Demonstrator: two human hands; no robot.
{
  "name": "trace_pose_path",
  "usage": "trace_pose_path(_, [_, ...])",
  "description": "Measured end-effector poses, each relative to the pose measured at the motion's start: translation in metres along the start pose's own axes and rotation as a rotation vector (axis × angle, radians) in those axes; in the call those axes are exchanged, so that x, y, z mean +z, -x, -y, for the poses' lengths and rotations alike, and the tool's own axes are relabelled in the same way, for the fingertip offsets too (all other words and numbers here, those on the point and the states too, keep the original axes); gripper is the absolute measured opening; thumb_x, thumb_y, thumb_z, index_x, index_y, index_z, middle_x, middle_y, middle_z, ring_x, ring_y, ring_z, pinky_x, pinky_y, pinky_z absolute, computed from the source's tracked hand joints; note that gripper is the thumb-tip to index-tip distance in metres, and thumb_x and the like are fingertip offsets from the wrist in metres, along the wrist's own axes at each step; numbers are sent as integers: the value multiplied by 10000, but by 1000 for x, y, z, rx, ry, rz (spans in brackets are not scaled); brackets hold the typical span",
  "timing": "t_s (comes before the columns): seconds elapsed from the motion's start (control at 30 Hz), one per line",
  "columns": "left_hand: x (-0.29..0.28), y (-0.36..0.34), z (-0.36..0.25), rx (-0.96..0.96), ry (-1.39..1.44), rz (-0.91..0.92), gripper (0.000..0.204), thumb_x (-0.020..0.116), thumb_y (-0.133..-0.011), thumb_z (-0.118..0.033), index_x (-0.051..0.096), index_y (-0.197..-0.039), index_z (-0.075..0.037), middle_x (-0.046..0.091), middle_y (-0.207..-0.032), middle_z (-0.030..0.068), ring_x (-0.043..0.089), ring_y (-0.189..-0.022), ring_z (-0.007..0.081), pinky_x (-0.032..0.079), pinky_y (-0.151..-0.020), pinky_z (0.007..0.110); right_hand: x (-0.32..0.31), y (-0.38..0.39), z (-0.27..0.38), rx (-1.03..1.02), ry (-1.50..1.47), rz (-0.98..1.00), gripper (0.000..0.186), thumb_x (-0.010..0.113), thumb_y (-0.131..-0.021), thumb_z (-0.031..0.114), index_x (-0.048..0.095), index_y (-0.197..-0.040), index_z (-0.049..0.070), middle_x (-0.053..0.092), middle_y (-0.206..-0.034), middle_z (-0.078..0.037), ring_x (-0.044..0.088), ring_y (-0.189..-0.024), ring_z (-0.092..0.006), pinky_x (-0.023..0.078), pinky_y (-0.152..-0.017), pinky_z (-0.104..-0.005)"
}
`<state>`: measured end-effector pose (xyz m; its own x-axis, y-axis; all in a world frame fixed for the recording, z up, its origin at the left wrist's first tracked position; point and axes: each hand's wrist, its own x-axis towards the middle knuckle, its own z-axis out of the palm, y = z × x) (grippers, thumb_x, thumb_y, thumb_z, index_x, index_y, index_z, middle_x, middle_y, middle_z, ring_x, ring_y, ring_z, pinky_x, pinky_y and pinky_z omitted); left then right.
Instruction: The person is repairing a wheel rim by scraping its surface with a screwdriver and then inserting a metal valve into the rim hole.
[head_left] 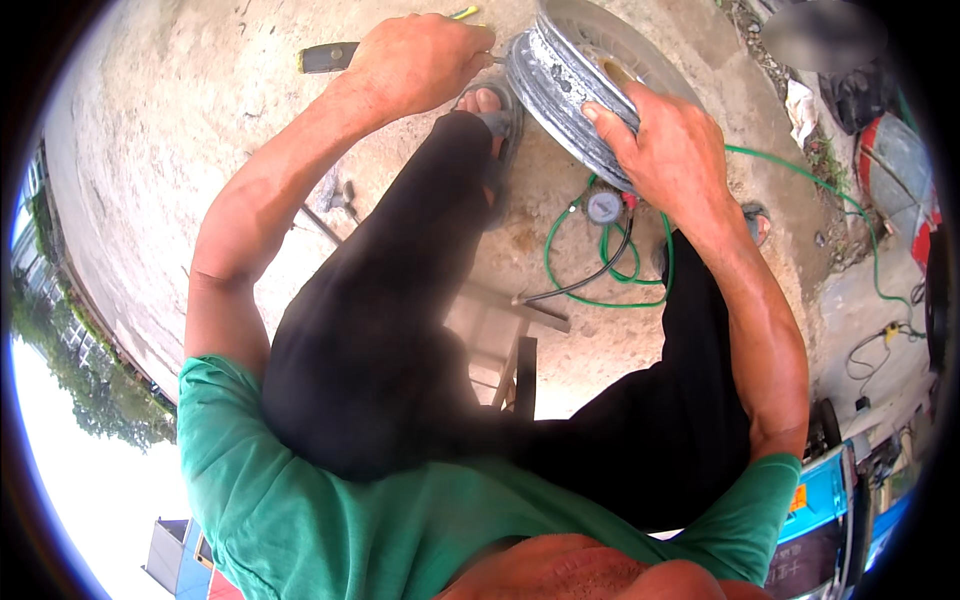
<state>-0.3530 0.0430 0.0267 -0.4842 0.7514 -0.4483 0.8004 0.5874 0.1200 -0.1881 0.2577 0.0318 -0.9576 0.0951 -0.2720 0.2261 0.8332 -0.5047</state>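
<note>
Prying at the bare wheel rim, top centre of frame.
My left hand has its grip closed on a dark-handled tool; right hand clasps the rim; next calls for steady leverage, I judge.

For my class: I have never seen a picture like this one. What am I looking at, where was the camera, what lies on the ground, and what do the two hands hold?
There is no machine here, only a seated person in a green shirt and dark trousers. The camera sits on the head and looks down through a fisheye lens, so straight edges bend near the rim.

The right hand grips the edge of a grey metal wheel rim, which stands upright on the concrete ground. The left hand is closed around a tool with a dark handle, its tip against the rim.

On the ground lie a coiled green hose and a round pressure gauge. A sandalled foot rests beside the rim.
</note>
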Motion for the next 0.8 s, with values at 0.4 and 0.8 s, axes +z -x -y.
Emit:
trace_pose_path(0.4, [-9, 13, -17, 47, 159, -35, 186, 592, -995, -285, 674, -1022, -120, 746, -938, 115, 725, -896, 347, 577, -752, 487, 0, -6, 6, 85, -76, -16, 427, 636, -965, 442, 721, -961, 23, 687, -716, -226, 681, -703, -447, 539, -668, -524])
trace_pose_path(0.8, [-9, 22, -29, 175, 178, -42, 162, 635, -982, -275, 714, -1075, -169, 729, -898, 108, 708, -867, 366, 574, -747, 483, 14, 0, 9, 145, -220, 12, 447, 641, -972, 407, 672, -1028, -36, 705, -836, -249, 696, -817, -442, 532, -757, -522])
